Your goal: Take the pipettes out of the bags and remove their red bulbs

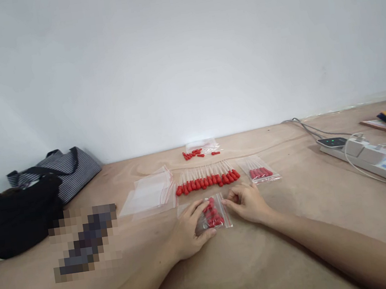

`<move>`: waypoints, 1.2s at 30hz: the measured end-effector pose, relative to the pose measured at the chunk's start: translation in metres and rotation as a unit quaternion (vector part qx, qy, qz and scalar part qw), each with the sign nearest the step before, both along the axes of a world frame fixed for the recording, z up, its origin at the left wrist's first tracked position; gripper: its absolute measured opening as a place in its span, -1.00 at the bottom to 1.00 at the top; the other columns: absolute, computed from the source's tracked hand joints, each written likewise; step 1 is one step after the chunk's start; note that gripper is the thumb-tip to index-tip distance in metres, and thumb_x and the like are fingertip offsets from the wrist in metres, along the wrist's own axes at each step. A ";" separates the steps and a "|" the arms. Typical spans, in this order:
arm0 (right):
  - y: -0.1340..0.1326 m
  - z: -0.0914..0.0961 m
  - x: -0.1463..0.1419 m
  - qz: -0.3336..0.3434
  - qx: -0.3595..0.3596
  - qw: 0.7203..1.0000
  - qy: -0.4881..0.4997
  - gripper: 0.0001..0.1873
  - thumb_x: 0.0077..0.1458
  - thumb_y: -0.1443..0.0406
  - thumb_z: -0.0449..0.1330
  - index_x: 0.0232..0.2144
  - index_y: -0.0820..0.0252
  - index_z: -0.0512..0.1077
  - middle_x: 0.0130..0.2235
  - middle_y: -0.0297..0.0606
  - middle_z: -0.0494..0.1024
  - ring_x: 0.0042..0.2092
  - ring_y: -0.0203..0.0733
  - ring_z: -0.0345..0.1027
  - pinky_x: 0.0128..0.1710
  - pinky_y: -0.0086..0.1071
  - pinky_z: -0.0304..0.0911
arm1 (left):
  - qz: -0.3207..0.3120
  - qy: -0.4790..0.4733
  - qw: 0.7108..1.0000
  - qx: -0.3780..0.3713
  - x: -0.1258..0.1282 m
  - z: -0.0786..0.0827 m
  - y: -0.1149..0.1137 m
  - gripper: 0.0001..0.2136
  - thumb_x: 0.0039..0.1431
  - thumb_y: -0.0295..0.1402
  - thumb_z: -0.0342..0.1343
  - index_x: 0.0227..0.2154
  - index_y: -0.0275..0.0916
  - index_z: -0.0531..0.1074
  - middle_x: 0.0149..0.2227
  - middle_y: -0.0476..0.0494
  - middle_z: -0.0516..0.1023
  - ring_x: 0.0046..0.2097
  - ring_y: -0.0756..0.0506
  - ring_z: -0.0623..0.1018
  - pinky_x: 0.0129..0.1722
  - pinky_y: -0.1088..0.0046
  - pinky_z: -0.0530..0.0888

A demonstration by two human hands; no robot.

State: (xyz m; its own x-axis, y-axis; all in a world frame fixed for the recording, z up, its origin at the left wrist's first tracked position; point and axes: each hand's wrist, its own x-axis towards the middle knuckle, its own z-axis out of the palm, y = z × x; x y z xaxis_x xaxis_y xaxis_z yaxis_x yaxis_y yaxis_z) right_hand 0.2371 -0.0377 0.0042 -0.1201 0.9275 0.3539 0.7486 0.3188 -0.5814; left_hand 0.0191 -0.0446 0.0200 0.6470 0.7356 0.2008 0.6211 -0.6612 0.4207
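1. Lying at far left were a black cloth bag (17, 222) and a striped bag (71, 173), both soft and slumped. A dark object (86, 238) before them was blurred beyond identification.
2. Flat plastic bags (148, 194), thin, translucent and red-edged, overlapped left of centre.
3. The left hand (189, 225) was spread, not clenched, with fingers and thumb resting over a small clear bag (226, 217). This bag lay on the wooden table (225, 274), between the two hands, with smooth, rounded red bulbs (213, 216) inside.
4. Behind it stretched a row of droppers (208, 180), slim pale stems with red ends nearest the hands. Loose red pieces (192, 154) lay farther back.
5. The right hand (247, 201) was half curled, fingertips at the bag's striped mouth; whether they gripped the plastic could not be told. In my judgement, closing the bag was in hand, and the next move called for even pressure along the strip.
6. Right of these were a filled bag (261, 173) of similar droppers, crinkled and glossy, and a hard white power strip (371, 160).
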 end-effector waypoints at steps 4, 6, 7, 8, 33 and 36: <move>-0.011 0.005 -0.005 0.033 -0.054 0.998 -0.020 -0.62 -0.12 -0.02 0.12 -0.62 0.16 0.36 -0.51 -0.38 0.44 -0.39 -0.27 0.23 -0.28 -0.32 -0.07 | 0.029 -0.005 1.000 -0.005 0.005 -0.003 -0.003 -0.49 0.04 -0.25 0.04 0.07 -0.19 0.10 0.10 -0.20 0.19 0.09 -0.18 0.25 0.05 0.19 0.26; -0.014 0.007 -0.012 0.038 -0.072 0.997 -0.016 -0.63 -0.13 -0.01 0.13 -0.63 0.17 0.35 -0.50 -0.39 0.45 -0.37 -0.28 0.23 -0.30 -0.34 -0.09 | 0.037 -0.006 0.999 -0.004 0.006 -0.005 -0.005 -0.51 0.04 -0.25 0.04 0.06 -0.20 0.12 0.10 -0.21 0.18 0.10 -0.18 0.24 0.05 0.19 0.25; -0.014 0.007 -0.015 0.035 -0.078 0.996 -0.015 -0.64 -0.11 0.01 0.13 -0.63 0.18 0.34 -0.50 -0.39 0.44 -0.36 -0.28 0.23 -0.31 -0.35 -0.10 | 0.039 -0.007 0.999 -0.002 0.006 -0.005 -0.005 -0.51 0.04 -0.25 0.04 0.05 -0.20 0.13 0.10 -0.21 0.19 0.10 -0.18 0.23 0.05 0.19 0.25; -0.014 0.007 -0.018 0.030 -0.083 0.996 -0.016 -0.66 -0.09 0.04 0.13 -0.64 0.18 0.33 -0.50 -0.40 0.44 -0.36 -0.28 0.23 -0.32 -0.36 -0.11 | 0.040 -0.008 0.999 -0.001 0.006 -0.005 -0.005 -0.51 0.04 -0.24 0.04 0.05 -0.20 0.13 0.09 -0.21 0.19 0.10 -0.19 0.23 0.05 0.19 0.26; -0.017 -0.003 -0.016 0.050 0.083 0.995 -0.029 -0.68 0.01 0.22 0.10 -0.71 0.21 0.26 -0.60 -0.41 0.34 -0.46 -0.34 0.12 -0.37 -0.36 -0.16 | -0.181 0.016 0.945 0.272 0.032 -0.001 0.052 -0.81 0.16 -0.44 -0.11 -0.42 -0.26 0.42 -0.28 -0.11 0.49 -0.31 -0.03 0.42 -0.30 0.44 0.36; -0.015 -0.002 -0.012 0.071 0.097 0.992 -0.025 -0.74 0.05 0.25 0.06 -0.63 0.19 0.32 -0.58 -0.39 0.36 -0.44 -0.33 0.13 -0.36 -0.35 -0.15 | -0.178 -0.016 0.943 0.280 0.031 -0.005 0.054 -0.74 0.20 -0.45 -0.17 -0.47 -0.27 0.41 -0.38 -0.09 0.50 -0.38 0.00 0.41 -0.35 0.48 0.35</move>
State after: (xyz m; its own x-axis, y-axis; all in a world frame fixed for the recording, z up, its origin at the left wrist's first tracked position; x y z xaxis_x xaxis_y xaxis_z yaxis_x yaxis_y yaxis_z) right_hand 0.2255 -0.0531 0.0022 -0.2673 0.8148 0.5144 0.7147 0.5257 -0.4614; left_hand 0.0498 0.0090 0.0147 0.8198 0.2458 0.5173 0.3115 -0.9493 -0.0425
